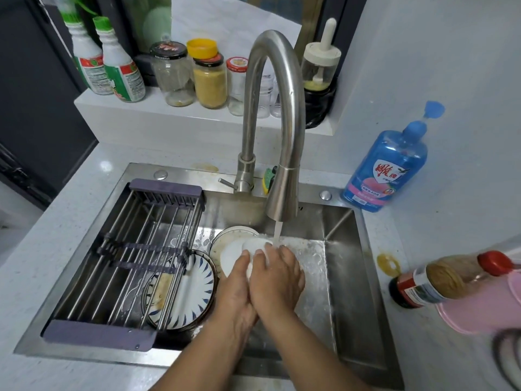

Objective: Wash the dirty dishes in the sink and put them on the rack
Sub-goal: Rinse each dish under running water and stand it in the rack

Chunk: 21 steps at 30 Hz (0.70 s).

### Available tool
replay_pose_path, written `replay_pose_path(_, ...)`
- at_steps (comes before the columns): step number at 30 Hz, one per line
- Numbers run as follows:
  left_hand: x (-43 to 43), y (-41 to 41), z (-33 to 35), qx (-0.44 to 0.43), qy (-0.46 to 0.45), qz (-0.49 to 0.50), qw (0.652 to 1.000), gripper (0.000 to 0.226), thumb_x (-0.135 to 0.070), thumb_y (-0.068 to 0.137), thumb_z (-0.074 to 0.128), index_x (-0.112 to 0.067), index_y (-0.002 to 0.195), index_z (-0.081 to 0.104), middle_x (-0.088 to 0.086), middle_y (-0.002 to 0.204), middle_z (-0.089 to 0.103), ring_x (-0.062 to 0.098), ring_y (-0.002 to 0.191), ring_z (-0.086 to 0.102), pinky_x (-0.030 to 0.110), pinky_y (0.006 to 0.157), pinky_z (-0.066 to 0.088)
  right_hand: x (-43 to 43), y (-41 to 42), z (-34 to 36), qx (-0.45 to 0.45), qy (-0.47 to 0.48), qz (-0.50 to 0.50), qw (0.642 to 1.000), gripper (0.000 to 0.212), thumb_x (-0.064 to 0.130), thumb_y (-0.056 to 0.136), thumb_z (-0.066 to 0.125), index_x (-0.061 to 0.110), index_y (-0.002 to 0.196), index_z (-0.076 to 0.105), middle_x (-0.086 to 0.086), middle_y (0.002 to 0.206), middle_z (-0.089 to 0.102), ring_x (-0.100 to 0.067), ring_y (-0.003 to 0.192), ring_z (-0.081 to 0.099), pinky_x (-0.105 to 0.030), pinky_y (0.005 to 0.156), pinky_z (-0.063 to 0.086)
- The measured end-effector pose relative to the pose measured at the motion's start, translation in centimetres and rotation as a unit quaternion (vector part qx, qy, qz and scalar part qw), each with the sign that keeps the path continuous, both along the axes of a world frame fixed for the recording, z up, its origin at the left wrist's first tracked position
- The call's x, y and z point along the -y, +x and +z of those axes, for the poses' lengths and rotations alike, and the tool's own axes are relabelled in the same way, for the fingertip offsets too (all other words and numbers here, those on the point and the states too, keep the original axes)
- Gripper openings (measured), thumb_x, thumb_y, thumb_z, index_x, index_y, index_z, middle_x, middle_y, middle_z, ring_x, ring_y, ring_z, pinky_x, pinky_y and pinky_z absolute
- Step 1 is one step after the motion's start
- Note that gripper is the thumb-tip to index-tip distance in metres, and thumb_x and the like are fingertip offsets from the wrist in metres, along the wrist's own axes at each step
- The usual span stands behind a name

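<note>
The rack (pixel 132 249) hides part of the patterned plate (pixel 197 283); the pink bowl (pixel 479 309) is cut off at the right edge.

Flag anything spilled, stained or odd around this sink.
A yellow ring stain marks the counter right of the sink, as if left by a bottle's base. A brownish smear sits on the counter edge just left of the faucet. Nothing looks broken.
</note>
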<state>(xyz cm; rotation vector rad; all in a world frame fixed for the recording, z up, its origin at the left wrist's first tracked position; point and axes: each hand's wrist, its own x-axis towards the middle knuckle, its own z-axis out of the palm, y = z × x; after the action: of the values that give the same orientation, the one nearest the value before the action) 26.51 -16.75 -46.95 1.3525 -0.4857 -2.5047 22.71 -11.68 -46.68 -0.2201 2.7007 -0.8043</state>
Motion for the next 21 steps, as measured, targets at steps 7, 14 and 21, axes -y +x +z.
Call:
replay_pose_path(7,1.6,1.3,0.8,-0.059,0.060,0.009,0.996,0.033,-0.022,0.101,0.058,0.003,0.122,0.062,0.024,0.112,0.074,0.037,0.107,0.068,0.058,0.103,0.048,-1.3,-4.4,-0.2,0.101,-0.211,-0.149,0.961,0.048,0.045,0.100,0.049,0.030,0.146,0.052,-0.002,0.149,0.050,-0.027,0.132,0.051,-0.045,0.111,0.042)
replay_pose_path(14,3.1,2.0,-1.7,-0.002,-0.018,-0.067,0.998,0.048,-0.022,0.093,0.071,-0.005,0.135,0.056,0.017,0.124,0.071,0.034,0.112,0.069,0.057,0.088,0.058,-2.8,-8.6,-0.5,0.410,-0.347,-0.212,0.816,0.052,0.047,0.081,0.082,0.013,0.120,0.072,-0.017,0.109,0.076,-0.039,0.097,0.074,-0.058,0.091,0.057)
replay_pose_path(21,1.8,-2.3,-1.8,0.160,-0.464,-0.355,0.796,0.084,-0.076,0.082,0.027,-0.035,0.155,0.032,-0.007,0.159,0.037,0.024,0.149,0.032,0.052,0.120,0.030,-1.7,-5.0,-0.5,0.254,-0.353,-0.232,0.870,0.025,0.027,0.084,0.082,0.006,0.095,0.075,-0.012,0.082,0.077,-0.035,0.082,0.075,-0.052,0.080,0.062)
